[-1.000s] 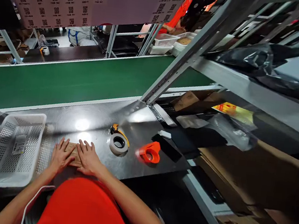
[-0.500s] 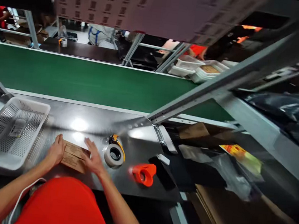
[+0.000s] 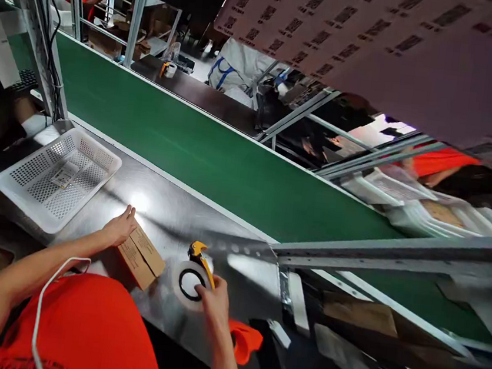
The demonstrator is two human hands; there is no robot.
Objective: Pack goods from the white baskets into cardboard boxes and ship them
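A small brown cardboard box [image 3: 142, 257] lies at a slant on the metal worktop, its top flaps meeting in a seam. My left hand [image 3: 120, 229] grips its left end, fingers together along the far edge. To the right of the box is a tape dispenser [image 3: 208, 271] with a yellow frame and a large roll of clear tape. My right hand [image 3: 215, 304] closes on that dispenser, thumb by the roll's core and fingers at the yellow frame. Partly behind my right wrist sits an orange plastic tape holder [image 3: 246, 343].
A white perforated basket [image 3: 103, 175] with a label inside stands at the left. Beyond the worktop runs a green conveyor belt [image 3: 213, 156]. A metal frame bar [image 3: 389, 255] crosses on the right. White trays [image 3: 424, 214] and people in orange are across the belt.
My right hand has left the box and moved right onto the tape dispenser. My left hand stays at the box, which now appears more slanted as the view has turned.
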